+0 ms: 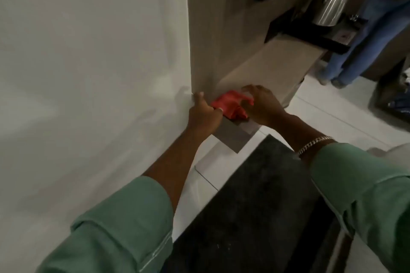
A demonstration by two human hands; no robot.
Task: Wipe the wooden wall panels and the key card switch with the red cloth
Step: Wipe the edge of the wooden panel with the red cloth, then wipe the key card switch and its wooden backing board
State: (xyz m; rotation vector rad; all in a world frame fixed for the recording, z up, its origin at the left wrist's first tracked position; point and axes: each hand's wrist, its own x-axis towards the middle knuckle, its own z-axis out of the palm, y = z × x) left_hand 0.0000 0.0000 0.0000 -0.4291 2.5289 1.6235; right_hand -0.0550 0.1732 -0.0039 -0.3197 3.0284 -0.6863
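Observation:
The red cloth (pixel 230 104) is bunched low against the wooden wall panel (pixel 208 29), near the grey skirting (pixel 235 137). My right hand (pixel 264 106) presses on the cloth from the right, fingers spread over it. My left hand (pixel 204 113) rests at the panel's left edge where it meets the white wall, its fingers touching the cloth's left end. No key card switch shows in this view.
A white wall (pixel 88 73) fills the left. A dark floor mat (pixel 255 206) lies below my arms on pale tiles. A wooden counter (pixel 266 66) carries a black tray and a steel kettle (pixel 332 4). Another person in jeans (pixel 366 40) stands at the top right.

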